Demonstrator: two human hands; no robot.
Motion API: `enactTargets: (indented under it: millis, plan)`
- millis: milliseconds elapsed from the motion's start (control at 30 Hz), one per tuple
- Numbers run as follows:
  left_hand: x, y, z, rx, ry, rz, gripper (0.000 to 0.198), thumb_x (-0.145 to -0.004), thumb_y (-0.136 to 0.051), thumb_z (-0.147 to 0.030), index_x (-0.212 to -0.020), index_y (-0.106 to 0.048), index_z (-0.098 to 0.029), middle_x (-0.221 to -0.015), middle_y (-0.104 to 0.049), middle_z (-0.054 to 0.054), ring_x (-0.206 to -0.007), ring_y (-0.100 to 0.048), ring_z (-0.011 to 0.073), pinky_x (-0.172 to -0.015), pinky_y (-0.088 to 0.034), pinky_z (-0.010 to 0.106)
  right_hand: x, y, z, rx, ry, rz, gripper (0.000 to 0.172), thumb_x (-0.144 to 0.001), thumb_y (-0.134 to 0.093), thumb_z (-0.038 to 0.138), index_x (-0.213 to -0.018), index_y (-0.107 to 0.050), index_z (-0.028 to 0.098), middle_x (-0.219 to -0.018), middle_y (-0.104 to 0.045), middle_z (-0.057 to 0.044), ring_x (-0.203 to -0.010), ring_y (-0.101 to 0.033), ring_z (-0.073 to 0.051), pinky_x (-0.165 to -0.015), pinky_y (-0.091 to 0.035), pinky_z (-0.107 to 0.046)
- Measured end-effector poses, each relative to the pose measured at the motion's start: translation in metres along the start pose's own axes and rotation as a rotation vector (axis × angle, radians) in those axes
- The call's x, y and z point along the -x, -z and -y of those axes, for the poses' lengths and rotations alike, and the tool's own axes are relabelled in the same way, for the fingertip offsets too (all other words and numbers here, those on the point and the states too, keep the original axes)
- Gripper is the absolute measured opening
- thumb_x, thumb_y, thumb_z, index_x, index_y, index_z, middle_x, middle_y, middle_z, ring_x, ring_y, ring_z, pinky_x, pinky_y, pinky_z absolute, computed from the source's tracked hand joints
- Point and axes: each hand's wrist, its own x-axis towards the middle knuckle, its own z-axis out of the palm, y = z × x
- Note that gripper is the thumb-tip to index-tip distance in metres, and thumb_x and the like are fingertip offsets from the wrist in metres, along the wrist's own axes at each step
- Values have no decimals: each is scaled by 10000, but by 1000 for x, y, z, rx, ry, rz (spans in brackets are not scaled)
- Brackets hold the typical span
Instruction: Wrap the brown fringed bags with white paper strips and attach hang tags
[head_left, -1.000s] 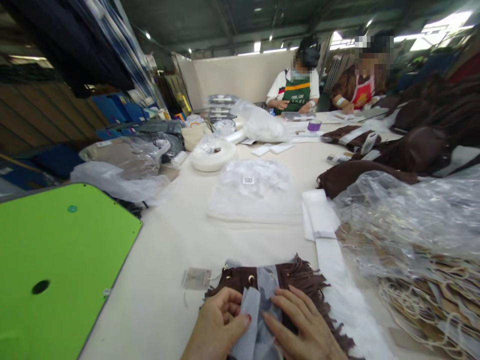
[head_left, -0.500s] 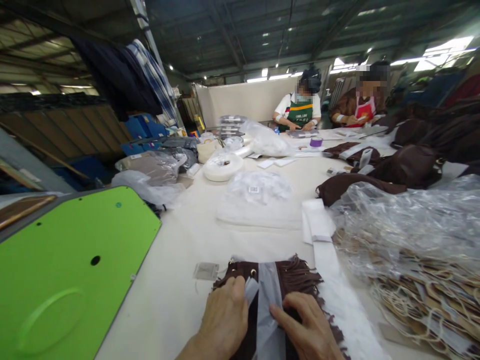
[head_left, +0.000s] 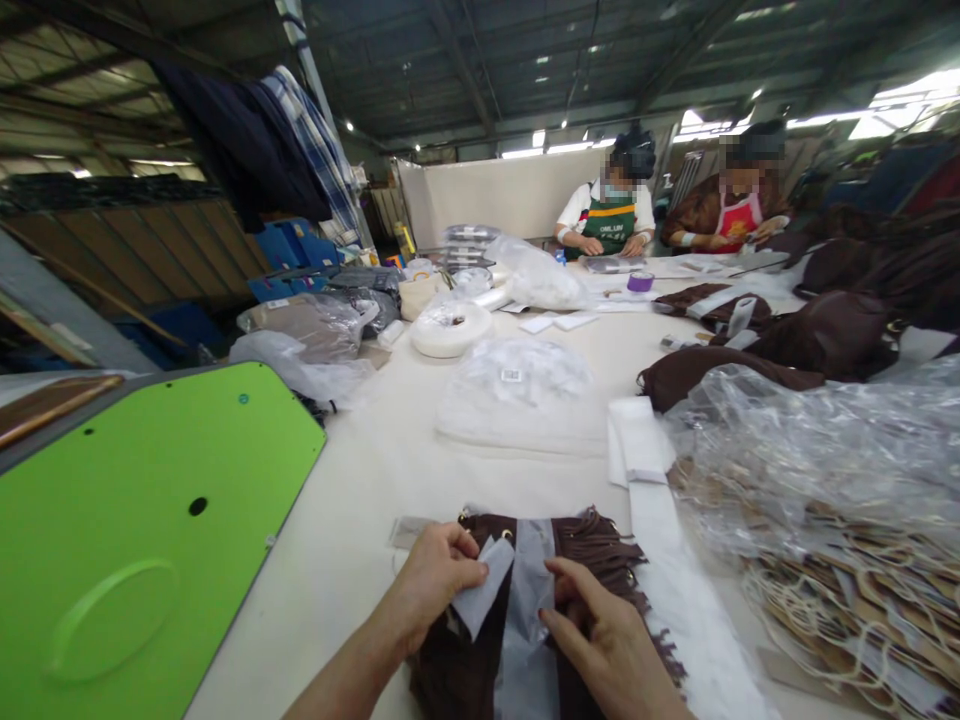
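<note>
A dark brown fringed bag (head_left: 457,670) with gold rings lies in front of me, its lower end cut off by the frame. A translucent grey paper strip (head_left: 529,640) runs down its middle. My left hand (head_left: 439,580) pinches a small pale wrapping piece (head_left: 484,590) between thumb and fingers, over the bag's left side near a ring. At the strip's right edge is my right hand (head_left: 600,635), fingers curled, with thumb and index fingertip at the crinkled paper. A tag (head_left: 406,531) on the table is partly behind my left hand.
A green panel (head_left: 150,520) takes up the left. White foam sheets (head_left: 517,420), a white roll (head_left: 450,330) and a purple tape roll (head_left: 640,283) lie ahead. At right are clear plastic (head_left: 787,450), corded tags (head_left: 862,600) and brown bags (head_left: 832,335). Two people (head_left: 611,220) work opposite.
My left hand has shifted left and up with the small wrapping piece, which now shows more fully. My right hand's fingers have curled more at the strip. The view has moved slightly.
</note>
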Motion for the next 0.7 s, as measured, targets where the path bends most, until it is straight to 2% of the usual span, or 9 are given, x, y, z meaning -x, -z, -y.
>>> enactTargets:
  millis: [100,167,267,333,433,500,600,700]
  plan:
    - [4,-8,7,36,13,25,72,-641,-543,-96,-695,-522,-138,-538,-499,-48,-493,-436,89,-476,-292,206,-12,-5,6,-314,-265,-7,249,-650,-613,298,-833,-478,197,-562,-544,48,-454,-455,-93,-444,-335,-210]
    - [7,-13,13,39,8,28,74,-613,-545,-98,-668,-530,-144,-509,-482,-56,-479,-416,88,-457,-262,209,-17,-3,8,-543,-404,7,330,-562,-658,328,-760,-426,202,-472,-451,90,-394,-352,-55,-397,-225,-182]
    - [10,-20,18,50,-13,20,87,-555,-556,-100,-620,-529,-151,-486,-468,-61,-481,-400,84,-448,-228,211,-18,8,12,-789,-578,99,466,-481,-731,308,-825,-442,183,-503,-436,104,-395,-287,-17,-403,-130,-167]
    - [11,-28,19,128,1,62,104,-534,-571,-142,-631,-536,-152,-491,-490,-55,-470,-413,85,-442,-244,209,-18,14,17,-850,-615,145,504,-485,-756,289,-871,-454,170,-531,-453,97,-408,-302,-8,-414,-121,-164]
    - [8,-43,21,366,70,150,243,-496,-648,-284,-670,-540,-154,-494,-524,-44,-441,-448,103,-435,-307,219,-19,17,23,-838,-618,141,495,-502,-763,293,-870,-455,172,-523,-437,104,-399,-309,-5,-414,-118,-164]
    - [3,-53,23,449,97,153,343,-428,-708,-361,-627,-518,-157,-469,-512,-45,-422,-432,100,-425,-307,221,-23,15,24,-797,-598,141,478,-517,-749,299,-870,-448,182,-515,-432,110,-391,-310,-12,-407,-128,-166]
    - [-5,-59,30,403,93,138,375,-357,-745,-362,-512,-468,-163,-412,-461,-51,-401,-368,75,-406,-250,208,-27,9,21,-618,-489,204,389,-549,-688,288,-835,-442,193,-482,-430,115,-369,-301,-28,-388,-166,-181]
    - [-4,-54,37,370,109,189,295,-432,-697,-365,-502,-505,-152,-415,-467,-40,-401,-388,87,-411,-275,213,-26,6,19,-283,-360,255,244,-595,-593,237,-790,-451,199,-506,-454,94,-408,-382,-64,-411,-265,-200]
